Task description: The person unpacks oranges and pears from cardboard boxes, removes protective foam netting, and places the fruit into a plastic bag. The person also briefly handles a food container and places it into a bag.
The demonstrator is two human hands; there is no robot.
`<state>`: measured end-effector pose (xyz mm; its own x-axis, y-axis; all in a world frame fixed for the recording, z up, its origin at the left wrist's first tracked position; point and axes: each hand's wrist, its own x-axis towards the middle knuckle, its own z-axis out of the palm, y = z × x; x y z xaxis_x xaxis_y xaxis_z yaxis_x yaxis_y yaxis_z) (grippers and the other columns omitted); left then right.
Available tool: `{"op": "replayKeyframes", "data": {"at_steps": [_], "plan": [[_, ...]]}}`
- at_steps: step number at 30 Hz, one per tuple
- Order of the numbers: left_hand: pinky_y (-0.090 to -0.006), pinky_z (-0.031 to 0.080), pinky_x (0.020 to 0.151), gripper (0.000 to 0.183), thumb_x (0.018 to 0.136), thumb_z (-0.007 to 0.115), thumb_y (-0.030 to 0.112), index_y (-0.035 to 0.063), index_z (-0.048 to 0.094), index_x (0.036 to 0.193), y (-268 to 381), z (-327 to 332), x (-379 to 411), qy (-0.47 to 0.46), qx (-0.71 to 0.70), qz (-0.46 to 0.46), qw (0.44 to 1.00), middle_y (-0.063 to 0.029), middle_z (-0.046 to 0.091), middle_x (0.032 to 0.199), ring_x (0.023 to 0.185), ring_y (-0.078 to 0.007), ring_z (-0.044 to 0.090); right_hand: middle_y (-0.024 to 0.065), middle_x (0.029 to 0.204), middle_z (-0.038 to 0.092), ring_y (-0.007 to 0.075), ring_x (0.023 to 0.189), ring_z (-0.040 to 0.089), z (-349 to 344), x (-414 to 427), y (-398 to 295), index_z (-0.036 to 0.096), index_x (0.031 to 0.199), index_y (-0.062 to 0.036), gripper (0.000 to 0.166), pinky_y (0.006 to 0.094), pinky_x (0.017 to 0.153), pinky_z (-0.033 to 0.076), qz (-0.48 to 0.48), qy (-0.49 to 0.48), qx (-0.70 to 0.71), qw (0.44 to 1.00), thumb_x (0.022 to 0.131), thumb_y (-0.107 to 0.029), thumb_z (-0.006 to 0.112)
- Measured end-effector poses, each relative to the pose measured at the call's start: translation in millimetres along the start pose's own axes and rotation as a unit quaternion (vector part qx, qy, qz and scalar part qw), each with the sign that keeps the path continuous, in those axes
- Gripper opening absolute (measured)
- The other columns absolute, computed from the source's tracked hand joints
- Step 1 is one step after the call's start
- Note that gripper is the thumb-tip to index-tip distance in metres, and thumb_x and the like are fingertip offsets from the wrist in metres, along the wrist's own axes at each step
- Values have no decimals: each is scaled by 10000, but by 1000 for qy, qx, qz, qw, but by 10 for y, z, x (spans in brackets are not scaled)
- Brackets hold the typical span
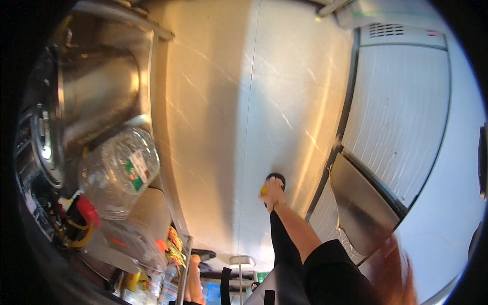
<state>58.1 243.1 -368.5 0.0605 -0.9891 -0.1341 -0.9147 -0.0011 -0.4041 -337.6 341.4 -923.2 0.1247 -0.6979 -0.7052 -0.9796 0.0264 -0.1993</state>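
My right hand [273,191] reaches low over the floor, its fingers curled around a small yellow object [264,189]. A dark round thing [280,178] shows just beyond the fingers; whether it is a shoe toe or part of the held object, I cannot tell. A black trouser leg [281,244] runs beside the forearm. At the lower left, a bare forearm that seems to be my left [195,267] lies alongside the metal counter edge [187,263]. Its fingers cannot be made out. A dark shoe [204,253] is close to it.
On the left is a steel sink [103,91], with a clear plastic container [122,171] beside it and a red object [87,209] nearby. Pale marbled flooring [213,114] runs between the counter and a white cabinet [400,114] with vents. A metal panel [362,206] angles out at right.
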Motion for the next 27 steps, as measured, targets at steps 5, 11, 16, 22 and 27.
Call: {"op": "replayKeyframes", "data": {"at_steps": [5,11,16,22,27], "plan": [[-442,278,1007,611,856,498,331,6,304,1336,-274,201,-364,6,-60,-75,995,-222,301,1324,1228,-344,309,197,1164,515,340,1051,519,-679,-1069,-24,444,1190,-96,729,403,880,435,159,-244,212,933,590,-411,713],[-441,314,955,641,766,585,103,-24,298,1325,-167,137,-228,46,-245,-121,961,-264,359,1258,1158,-394,349,120,989,589,226,833,610,-1101,-1735,560,466,1143,-49,679,342,694,501,150,-108,449,874,641,-423,729],[-460,274,960,677,755,621,198,-14,311,1318,-219,115,-221,59,-201,-131,969,-254,366,1278,1124,-410,360,101,965,584,200,805,610,-2542,-2413,426,448,1141,-64,635,329,549,516,258,-119,520,806,678,-414,706],[-456,361,907,636,784,608,220,-37,336,1299,-343,126,-179,171,-156,-22,973,-240,457,1200,1054,-401,456,63,876,599,198,754,593,-1821,-4049,488,510,1088,-75,551,329,548,493,357,5,609,708,709,-448,651],[-439,384,857,535,800,595,223,-25,372,1217,574,-414,588,152,-270,200,929,-224,484,1120,987,-371,480,123,889,567,228,711,590,-419,-5515,-222,481,1020,-57,547,340,502,491,421,181,788,412,666,-415,693]]}}
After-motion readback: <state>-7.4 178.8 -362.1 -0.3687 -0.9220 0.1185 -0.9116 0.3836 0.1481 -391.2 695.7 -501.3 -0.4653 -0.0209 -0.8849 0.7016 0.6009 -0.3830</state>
